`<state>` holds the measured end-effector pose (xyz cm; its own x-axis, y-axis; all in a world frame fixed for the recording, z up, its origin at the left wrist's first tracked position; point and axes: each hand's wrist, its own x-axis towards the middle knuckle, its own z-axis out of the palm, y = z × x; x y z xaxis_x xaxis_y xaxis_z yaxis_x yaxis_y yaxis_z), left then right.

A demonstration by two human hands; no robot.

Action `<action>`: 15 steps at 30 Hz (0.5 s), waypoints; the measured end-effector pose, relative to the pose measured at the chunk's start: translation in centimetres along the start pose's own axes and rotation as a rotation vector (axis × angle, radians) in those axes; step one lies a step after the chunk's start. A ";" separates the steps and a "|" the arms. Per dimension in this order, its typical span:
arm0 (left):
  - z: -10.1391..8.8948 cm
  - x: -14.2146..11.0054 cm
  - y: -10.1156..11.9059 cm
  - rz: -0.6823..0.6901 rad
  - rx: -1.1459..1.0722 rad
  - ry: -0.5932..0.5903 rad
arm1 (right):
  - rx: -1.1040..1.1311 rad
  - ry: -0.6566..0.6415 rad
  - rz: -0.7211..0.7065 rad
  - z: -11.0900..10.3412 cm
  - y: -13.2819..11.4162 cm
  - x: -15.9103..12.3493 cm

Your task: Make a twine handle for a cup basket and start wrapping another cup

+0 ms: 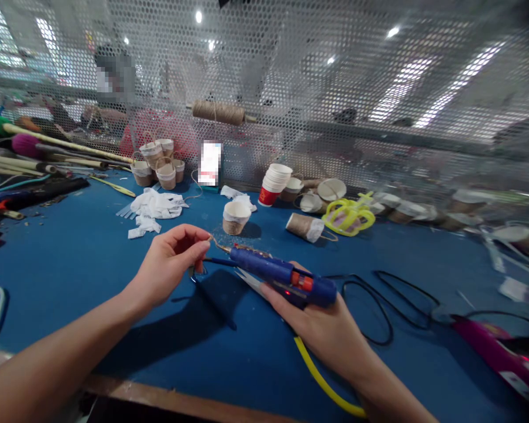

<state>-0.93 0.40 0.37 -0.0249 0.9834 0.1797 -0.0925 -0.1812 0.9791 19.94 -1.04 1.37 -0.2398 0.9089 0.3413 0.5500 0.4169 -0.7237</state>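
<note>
Left fingers [194, 232] in a pinch

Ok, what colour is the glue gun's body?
The glue gun has a blue body, showing best in the head view.

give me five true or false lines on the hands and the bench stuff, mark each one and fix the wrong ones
1. The right hand's grip is around a blue glue gun. True.
2. The left hand's grip is on a paper cup. False: it pinches a thin brown strand.
3. A twine roll is at the mesh screen. True.
4. The middle burlap-wrapped cup lies sideways. False: it stands upright.
5. A red light shows on the glue gun. True.
</note>
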 end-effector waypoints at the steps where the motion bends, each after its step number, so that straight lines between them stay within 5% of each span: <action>1: 0.0 0.0 0.0 0.001 0.001 0.000 | -0.001 0.006 0.001 0.0 -0.1 0.0; 8: 0.3 -0.2 0.1 -0.039 0.010 -0.036 | -0.051 0.089 -0.014 0.0 -0.2 -0.2; 15: 0.1 -0.2 0.0 -0.022 0.008 -0.026 | -0.028 0.004 -0.035 0.0 0.1 0.0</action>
<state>-0.81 0.19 0.33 0.0026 0.9870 0.1606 -0.0851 -0.1598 0.9835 19.99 -1.05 1.31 -0.2560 0.8935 0.3690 0.5636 0.4481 -0.6940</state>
